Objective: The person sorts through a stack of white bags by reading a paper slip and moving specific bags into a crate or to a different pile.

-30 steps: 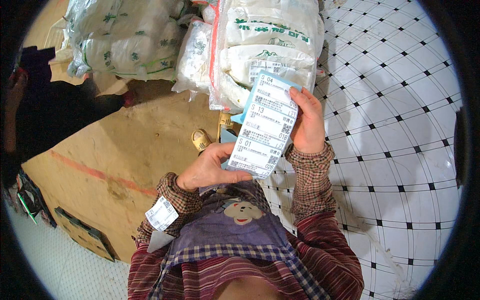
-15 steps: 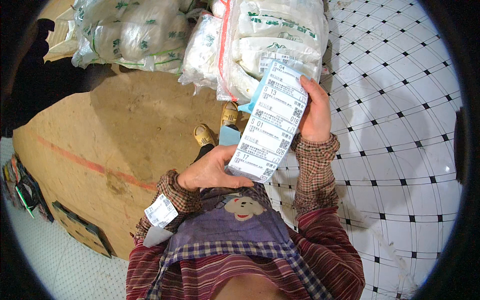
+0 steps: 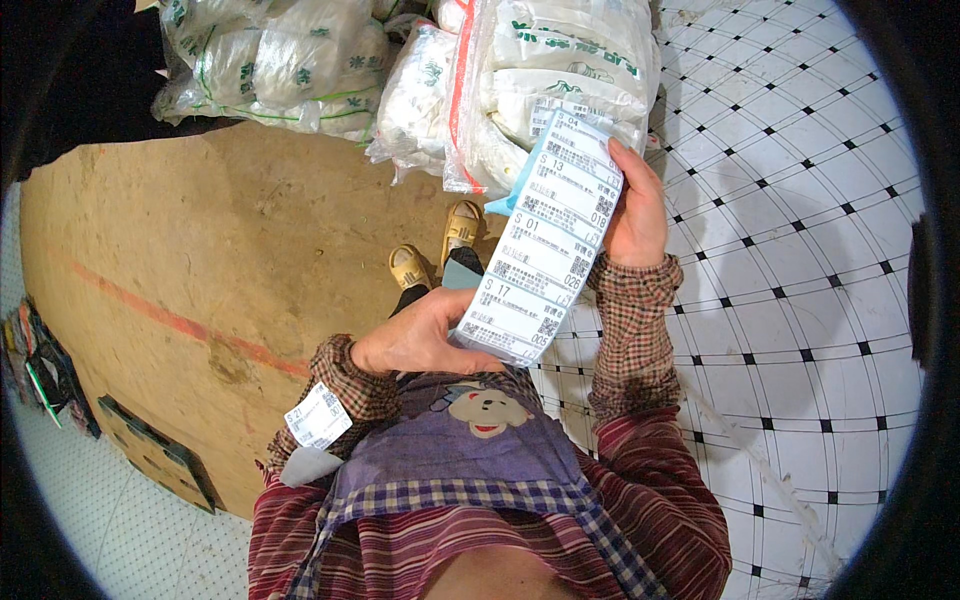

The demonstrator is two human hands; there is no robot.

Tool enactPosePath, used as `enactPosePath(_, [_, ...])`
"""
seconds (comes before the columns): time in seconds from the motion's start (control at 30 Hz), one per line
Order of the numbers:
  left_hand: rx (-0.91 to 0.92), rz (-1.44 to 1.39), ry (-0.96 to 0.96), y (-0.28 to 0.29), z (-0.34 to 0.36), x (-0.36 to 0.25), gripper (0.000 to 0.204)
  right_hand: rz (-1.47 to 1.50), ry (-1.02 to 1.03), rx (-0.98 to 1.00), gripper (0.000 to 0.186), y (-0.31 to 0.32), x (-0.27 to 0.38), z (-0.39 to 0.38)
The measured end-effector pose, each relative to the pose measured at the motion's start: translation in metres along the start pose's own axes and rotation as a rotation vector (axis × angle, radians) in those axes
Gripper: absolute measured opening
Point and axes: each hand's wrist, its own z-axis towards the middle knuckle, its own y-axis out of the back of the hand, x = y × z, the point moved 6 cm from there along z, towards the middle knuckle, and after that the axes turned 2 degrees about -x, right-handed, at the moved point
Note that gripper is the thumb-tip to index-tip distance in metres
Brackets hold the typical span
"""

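I'm looking down at a long strip of printed labels (image 3: 552, 245) running diagonally through the centre of the frame, my left hand (image 3: 420, 335) pinching its lower end and my right hand (image 3: 636, 205) gripping its upper edge, fingers curled round the side. Behind the strip's top, clear plastic bags of white goods (image 3: 520, 80) crowd the upper centre, with more bagged bundles (image 3: 280, 65) at upper left. Brown cardboard (image 3: 200, 250) fills the left, white tiled floor (image 3: 800, 250) the right, and my sandalled feet (image 3: 435, 250) show just left of the strip.
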Motion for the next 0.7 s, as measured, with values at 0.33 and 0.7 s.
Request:
enactPosePath(0.33, [-0.099,0.106,0.014,0.006,-0.018,-0.012,0.026,-1.25,0.684,-0.129,0.013,-0.014,0.035,-0.06])
enactPosePath(0.7, [-0.079,0.623,-0.05,0.0,-0.01,-0.027,0.017,-1.197,0.695,0.721,0.016,-0.074,-0.021,-0.12])
